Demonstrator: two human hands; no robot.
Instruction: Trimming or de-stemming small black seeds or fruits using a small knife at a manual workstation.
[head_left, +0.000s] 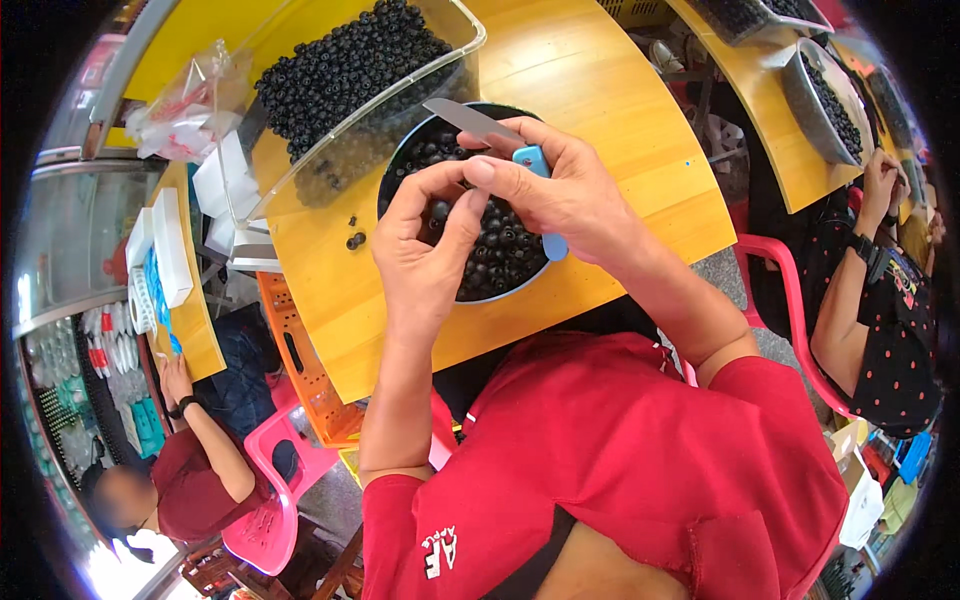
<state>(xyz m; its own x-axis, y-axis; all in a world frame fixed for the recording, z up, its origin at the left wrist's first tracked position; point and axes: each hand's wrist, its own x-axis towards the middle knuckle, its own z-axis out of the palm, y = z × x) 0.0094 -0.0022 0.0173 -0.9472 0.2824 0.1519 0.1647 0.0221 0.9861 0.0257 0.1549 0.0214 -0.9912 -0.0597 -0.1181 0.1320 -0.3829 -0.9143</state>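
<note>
My right hand (572, 195) is closed round a knife (531, 160) with a blue handle, its grey blade (468, 120) pointing up to the left. Thumb and fingers of my left hand (425, 225) are pinched together, meeting the right fingertips; whatever lies between them is hidden. Both hands are over a round bowl (497, 298) with a pale blue rim. Inside it are many small, round, shiny black pieces (500, 250). Beyond the bowl stands a clear plastic bin (385, 100) heaped with black pieces (340, 70) that look ringed or holed.
A few loose black pieces (355, 240) lie on the yellow wooden table (640, 130), left of the bowl. An orange crate (290, 350) stands against its left edge. At right, a co-worker's hands (882, 185) are near another bowl (815, 110). Another person (205, 470) sits at left.
</note>
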